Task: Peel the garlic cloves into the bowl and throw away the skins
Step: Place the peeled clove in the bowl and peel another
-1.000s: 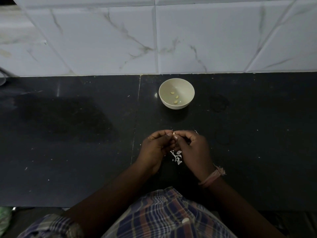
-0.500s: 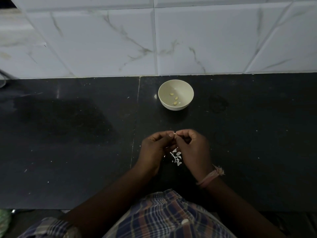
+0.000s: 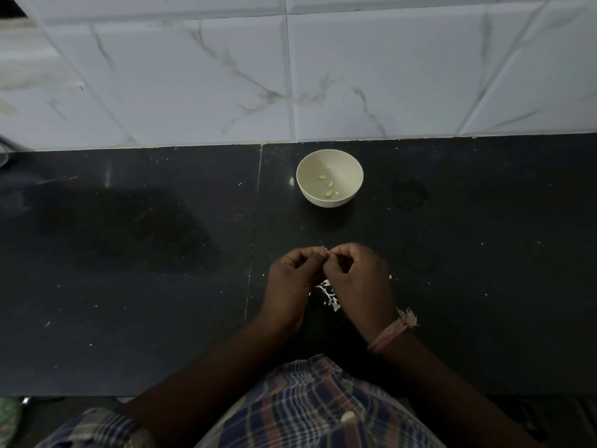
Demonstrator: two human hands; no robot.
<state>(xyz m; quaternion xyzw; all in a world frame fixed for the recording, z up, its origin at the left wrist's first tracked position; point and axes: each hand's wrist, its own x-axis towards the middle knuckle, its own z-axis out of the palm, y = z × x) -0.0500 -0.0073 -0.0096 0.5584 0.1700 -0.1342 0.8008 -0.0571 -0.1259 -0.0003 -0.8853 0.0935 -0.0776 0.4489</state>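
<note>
A cream bowl (image 3: 345,163) stands on the black counter near the wall, with three peeled garlic cloves (image 3: 329,185) inside. In front of it my left hand (image 3: 290,282) and my right hand (image 3: 358,279) meet fingertip to fingertip above the counter. Together they pinch a small garlic clove (image 3: 327,251), of which only a pale tip shows. A little heap of white garlic skins (image 3: 331,295) lies on the counter under and between the hands, partly hidden by them.
The black counter (image 3: 129,253) runs left and right, with a seam just left of my hands and small white flecks scattered on it. A white marble-tiled wall (image 3: 290,76) rises behind the bowl. A thread band circles my right wrist (image 3: 392,331).
Both hands stay together on the clove, with only slight finger shifts. The bowl and the skins have not moved.
</note>
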